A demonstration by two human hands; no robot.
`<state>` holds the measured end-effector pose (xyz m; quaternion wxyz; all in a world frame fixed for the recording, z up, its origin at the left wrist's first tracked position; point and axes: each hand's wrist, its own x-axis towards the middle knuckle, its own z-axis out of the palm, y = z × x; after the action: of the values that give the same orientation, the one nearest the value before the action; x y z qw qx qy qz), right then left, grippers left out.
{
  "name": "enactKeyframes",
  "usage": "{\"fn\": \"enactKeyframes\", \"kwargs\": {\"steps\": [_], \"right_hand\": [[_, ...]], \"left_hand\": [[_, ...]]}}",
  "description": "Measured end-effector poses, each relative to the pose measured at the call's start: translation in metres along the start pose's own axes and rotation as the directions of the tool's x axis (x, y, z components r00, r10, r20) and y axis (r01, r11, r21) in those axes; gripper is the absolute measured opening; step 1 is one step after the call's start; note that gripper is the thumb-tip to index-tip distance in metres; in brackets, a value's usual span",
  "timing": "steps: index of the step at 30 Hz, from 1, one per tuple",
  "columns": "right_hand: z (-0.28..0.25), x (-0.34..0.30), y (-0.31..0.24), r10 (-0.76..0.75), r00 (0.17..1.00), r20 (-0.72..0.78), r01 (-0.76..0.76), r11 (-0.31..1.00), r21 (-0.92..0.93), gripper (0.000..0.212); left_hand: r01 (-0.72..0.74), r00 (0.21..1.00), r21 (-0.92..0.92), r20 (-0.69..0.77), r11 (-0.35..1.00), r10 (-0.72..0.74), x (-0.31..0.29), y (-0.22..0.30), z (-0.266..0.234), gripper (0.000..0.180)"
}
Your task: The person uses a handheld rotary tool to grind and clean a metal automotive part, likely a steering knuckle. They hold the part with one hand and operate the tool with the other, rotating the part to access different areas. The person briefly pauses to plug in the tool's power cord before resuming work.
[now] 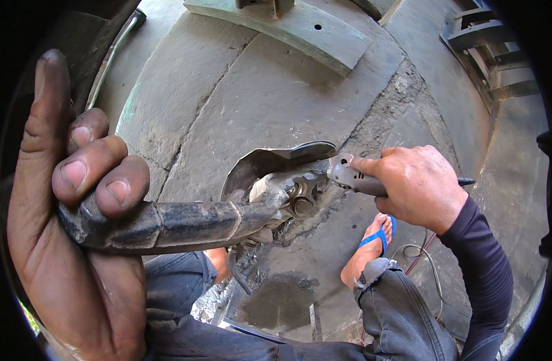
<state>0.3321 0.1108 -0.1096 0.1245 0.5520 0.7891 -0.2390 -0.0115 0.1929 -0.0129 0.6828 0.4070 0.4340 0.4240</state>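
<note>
I hold an angle grinder (355, 175) with both hands, its body running across the middle of the view. Three fingers of my left hand (77, 240) curl over the thick black side handle (186, 225), which has pale bands around it. That hand's index finger points straight up. My right hand (411, 180) wraps around the grinder's grey body, its index finger laid along the housing, and a black cord sleeve sticks out past it. A bent metal guard (276, 157) arches over the worn head, where a round metal piece (300, 206) shows. I cannot make out a disc.
My feet and legs flank the tool; a blue flip-flop (379, 236) is on the right foot. Pale and red cables (431, 265) lie beside it. Ahead is a thick grey metal plate (300, 33) on cracked concrete (252, 99). A metal frame (493, 54) stands far right.
</note>
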Motion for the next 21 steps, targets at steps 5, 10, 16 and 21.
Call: {"fn": "enactKeyframes", "kwargs": {"steps": [5,10,16,21], "right_hand": [[-0.002,0.004,-0.003,-0.035,0.999,-0.006,0.035,0.999,0.021,0.04],[-0.004,0.004,-0.003,0.015,0.999,0.04,-0.014,1.0,-0.027,0.036],[-0.004,0.002,-0.001,0.056,0.996,0.063,-0.052,0.997,-0.063,0.041],[-0.001,0.003,-0.002,-0.058,0.998,-0.021,0.059,0.997,0.041,0.041]], "left_hand": [[-0.017,0.998,-0.01,-0.062,1.0,0.016,-0.007,0.0,0.001,0.039],[-0.026,0.996,-0.05,-0.09,0.998,0.021,-0.008,-0.001,0.011,0.038],[-0.047,0.998,-0.005,-0.051,0.999,0.046,-0.007,0.0,0.006,0.037],[-0.047,0.995,0.026,-0.084,0.999,0.049,-0.004,-0.003,0.014,0.035]]}}
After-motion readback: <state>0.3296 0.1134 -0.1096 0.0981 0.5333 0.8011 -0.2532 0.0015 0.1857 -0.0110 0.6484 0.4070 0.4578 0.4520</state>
